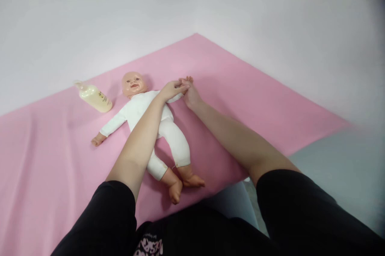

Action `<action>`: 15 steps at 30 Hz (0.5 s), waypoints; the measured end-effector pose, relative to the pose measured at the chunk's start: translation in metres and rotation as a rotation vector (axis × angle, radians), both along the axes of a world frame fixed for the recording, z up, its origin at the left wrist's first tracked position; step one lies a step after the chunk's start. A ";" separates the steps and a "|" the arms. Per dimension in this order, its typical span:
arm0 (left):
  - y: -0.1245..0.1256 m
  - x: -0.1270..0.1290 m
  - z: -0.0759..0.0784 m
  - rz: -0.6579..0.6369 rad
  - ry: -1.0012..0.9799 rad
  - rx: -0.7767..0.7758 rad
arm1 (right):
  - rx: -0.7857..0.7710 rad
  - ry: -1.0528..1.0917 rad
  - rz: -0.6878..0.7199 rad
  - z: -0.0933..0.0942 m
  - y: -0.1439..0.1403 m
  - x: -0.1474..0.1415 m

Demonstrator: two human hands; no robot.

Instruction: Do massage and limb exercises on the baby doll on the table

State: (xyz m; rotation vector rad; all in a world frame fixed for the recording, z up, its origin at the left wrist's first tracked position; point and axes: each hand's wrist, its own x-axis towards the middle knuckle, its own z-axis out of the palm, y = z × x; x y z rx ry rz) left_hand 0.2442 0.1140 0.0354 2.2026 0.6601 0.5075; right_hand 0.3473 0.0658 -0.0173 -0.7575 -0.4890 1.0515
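Right now I am working on the doll (150, 127), which is lying face up on the pink sheet (270, 107) with its head toward the wall. My left hand (171, 89) is closing over its sleeved arm while my right hand (190, 93) is holding the end of that arm, fingers pinched. A light, even grip along the sleeve seems best to me. The doll's own hand is hidden inside my grip, and a cream bottle (94, 97) is lying beside the head, label unreadable.
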 end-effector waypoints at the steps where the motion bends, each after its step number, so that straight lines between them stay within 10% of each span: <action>1: 0.000 0.000 0.000 -0.004 -0.003 -0.002 | -0.004 0.002 0.004 0.000 0.000 0.000; 15: 0.003 0.000 -0.005 -0.042 -0.071 -0.034 | -0.042 0.028 0.031 0.004 -0.005 0.001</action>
